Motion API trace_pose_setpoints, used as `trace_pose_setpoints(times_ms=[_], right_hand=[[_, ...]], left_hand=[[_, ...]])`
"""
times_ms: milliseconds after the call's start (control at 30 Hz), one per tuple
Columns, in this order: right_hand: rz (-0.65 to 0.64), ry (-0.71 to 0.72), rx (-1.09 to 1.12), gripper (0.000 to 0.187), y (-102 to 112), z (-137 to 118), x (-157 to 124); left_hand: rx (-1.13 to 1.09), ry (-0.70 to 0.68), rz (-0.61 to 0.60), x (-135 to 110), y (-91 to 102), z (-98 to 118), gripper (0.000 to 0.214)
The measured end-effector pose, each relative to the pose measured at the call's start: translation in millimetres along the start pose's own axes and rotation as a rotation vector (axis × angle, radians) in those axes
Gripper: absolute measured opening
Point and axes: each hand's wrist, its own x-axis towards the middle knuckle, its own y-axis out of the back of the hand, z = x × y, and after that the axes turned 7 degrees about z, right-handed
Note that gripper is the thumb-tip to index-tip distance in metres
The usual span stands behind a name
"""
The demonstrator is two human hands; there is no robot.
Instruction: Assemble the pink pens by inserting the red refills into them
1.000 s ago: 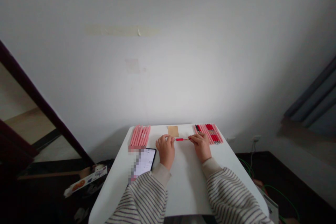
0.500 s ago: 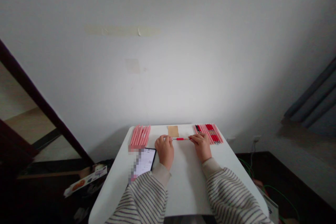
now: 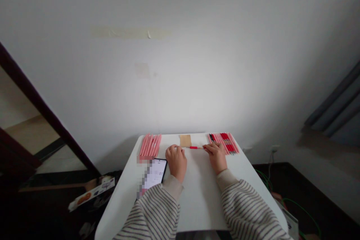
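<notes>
Between my two hands, a thin pen (image 3: 193, 147) with a red middle section and paler ends lies level, just in front of a small tan paper square (image 3: 185, 140). My left hand (image 3: 177, 160) is closed at the pen's left end; its fingertips hide that tip. At the other end, my right hand (image 3: 216, 155) pinches the pen between thumb and fingers. Close by my right hand is a row of pink, red and black pens (image 3: 225, 142). Farther left lies a bunch of pink pens (image 3: 150, 145).
A phone (image 3: 156, 172) with a lit screen, partly blurred out, lies beside my left sleeve. All this is on a white table (image 3: 202, 198) against a wall (image 3: 180, 97). Green cables (image 3: 300, 206) and a white box (image 3: 92, 195) are at floor level.
The pen has shifted slightly to the right and a little away from me. My hands stay in nearly the same places. The digits on the phone screen have changed.
</notes>
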Motion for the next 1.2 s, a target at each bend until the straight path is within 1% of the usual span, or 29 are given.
trace_pose_setpoints(times_ms=[133,267,700,967,1200], right_hand=[[-0.009,-0.009,0.008,0.028,1,-1,1],[-0.011,-0.014,0.022,0.028,3,-3,1],[-0.028,-0.016,-0.019,0.026,2,-4,1],[-0.049,-0.006,-0.032,0.03,3,-4,1],[-0.03,-0.001,-0.032,0.033,1,-3,-1]], left_hand=[[0.074,-0.019,-0.023,0,3.6,2,0.016],[0.103,-0.024,-0.042,1,4.8,2,0.015],[0.023,-0.002,-0.069,3,1.7,-3,0.01],[0.037,0.038,-0.074,7,-0.8,-2,0.01],[0.055,0.076,-0.083,12,-4.5,-3,0.012]])
